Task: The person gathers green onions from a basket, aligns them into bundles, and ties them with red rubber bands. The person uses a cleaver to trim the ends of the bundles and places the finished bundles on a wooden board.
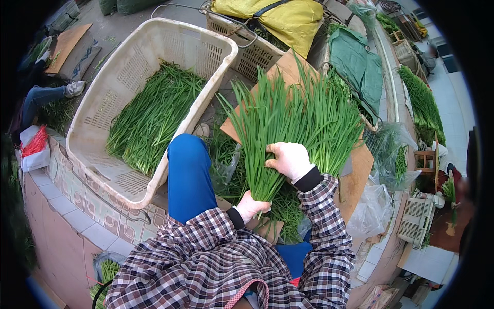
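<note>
My left hand (251, 209), in a pale glove, grips a bunch of garlic chives (259, 175) near its cut stem ends, low between my knees. The long green leaves fan upward, away from me. My gloved right hand (291, 160) touches the right side of this bunch, thumb and forefinger apart over the leaves. Whether it pinches any leaf is hard to tell. Behind it, a pile of garlic chives (332, 127) lies on a wooden board (361, 174). Loose trimmed leaves (287, 222) gather beneath my hands.
A white plastic crate (88, 116) beside my left knee holds a heap of chives (158, 116). Further crates, under a yellow bag (285, 23) and a green sheet (353, 61), stand beyond the board. A clear plastic bag (372, 210) lies right. Another person's leg (44, 100) shows far left.
</note>
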Motion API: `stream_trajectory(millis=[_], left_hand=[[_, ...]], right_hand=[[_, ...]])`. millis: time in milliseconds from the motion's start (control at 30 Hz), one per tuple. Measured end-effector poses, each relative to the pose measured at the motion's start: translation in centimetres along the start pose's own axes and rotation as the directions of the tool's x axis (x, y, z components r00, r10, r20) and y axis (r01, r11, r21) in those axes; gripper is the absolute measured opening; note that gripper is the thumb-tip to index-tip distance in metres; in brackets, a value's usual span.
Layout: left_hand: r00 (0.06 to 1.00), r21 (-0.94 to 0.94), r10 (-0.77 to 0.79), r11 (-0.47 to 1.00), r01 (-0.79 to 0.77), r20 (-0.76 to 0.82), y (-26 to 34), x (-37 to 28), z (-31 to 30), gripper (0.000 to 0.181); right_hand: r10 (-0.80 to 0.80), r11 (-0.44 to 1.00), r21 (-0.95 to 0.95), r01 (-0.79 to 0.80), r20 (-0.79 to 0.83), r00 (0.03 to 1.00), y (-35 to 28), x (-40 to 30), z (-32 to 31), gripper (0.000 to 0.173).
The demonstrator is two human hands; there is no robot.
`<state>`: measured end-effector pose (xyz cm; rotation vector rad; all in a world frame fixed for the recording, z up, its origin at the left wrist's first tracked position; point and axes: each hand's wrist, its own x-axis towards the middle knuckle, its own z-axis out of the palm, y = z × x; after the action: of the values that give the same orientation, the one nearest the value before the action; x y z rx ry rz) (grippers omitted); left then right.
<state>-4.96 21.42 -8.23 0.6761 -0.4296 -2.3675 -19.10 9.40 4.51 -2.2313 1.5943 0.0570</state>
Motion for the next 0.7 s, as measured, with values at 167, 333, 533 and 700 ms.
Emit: stream_trajectory(millis=[167,333,533,700], left_hand=[[0.999,0.021,-0.016,1.0,0.017,-0.037,-0.3,0.0,0.1,0.031],[0.999,0.039,-0.036,0.999,0.036,-0.007,-0.1,-0.1,0.6,0.029],[0.986,0.14,0.136,0.979,-0.148,0.092,2.9,-0.8,1.3,0.038],[0.947,0.294,0.205,0.915,-0.275,0.249,6.8,-1.4,4.3,0.055]], right_hand=[[-0.004,0.995,0.101,0.009,-0.052,0.999,0.8,0.4,1.5,0.019],[0.342,0.614,0.788,-0.037,-0.224,0.913,1.7,-0.8,-0.7,0.015],[0.322,0.393,0.873,0.288,-0.424,0.847,1.7,-13.9,-5.2,0.02],[0.358,0.303,0.95,-0.072,-0.043,0.933,-0.2,-15.0,-0.5,0.079]])
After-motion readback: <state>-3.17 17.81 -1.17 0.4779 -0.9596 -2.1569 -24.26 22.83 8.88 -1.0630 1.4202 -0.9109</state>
